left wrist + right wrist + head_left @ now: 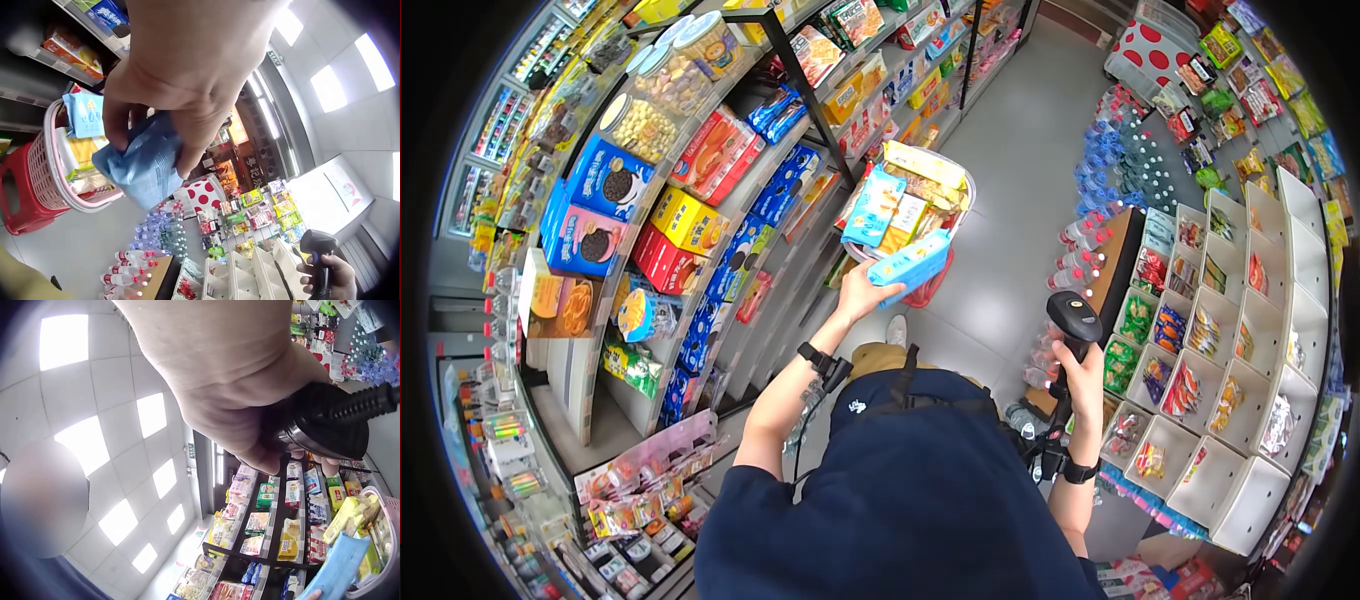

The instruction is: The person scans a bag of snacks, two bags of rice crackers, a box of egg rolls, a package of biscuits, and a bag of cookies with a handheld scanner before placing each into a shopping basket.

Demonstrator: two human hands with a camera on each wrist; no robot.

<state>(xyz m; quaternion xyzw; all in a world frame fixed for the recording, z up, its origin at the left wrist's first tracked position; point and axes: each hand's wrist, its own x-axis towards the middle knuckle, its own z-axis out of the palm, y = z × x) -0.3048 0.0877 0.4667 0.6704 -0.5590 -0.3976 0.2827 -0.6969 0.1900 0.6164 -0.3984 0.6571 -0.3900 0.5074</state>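
My left hand (862,292) grips a light blue snack packet (912,262) by its near end, over the front edge of a pink basket (972,200). In the left wrist view the packet (145,164) hangs between thumb and fingers, its wrapper creased. Inside the basket lie another blue packet (874,206), a yellow packet (924,163) and other snack bags. My right hand (1083,378) holds a black barcode scanner (1074,318) upright by its handle, off to the right of the basket. A ribbed cable (362,403) leaves the scanner in the right wrist view.
A red stool (25,187) stands under the basket. Shelves of boxed biscuits (700,225) line the left side. On the right are tiered white bins (1190,330) of small snacks. Several water bottles (1085,255) stand on a ledge, with more bottles (1115,165) on the floor beyond.
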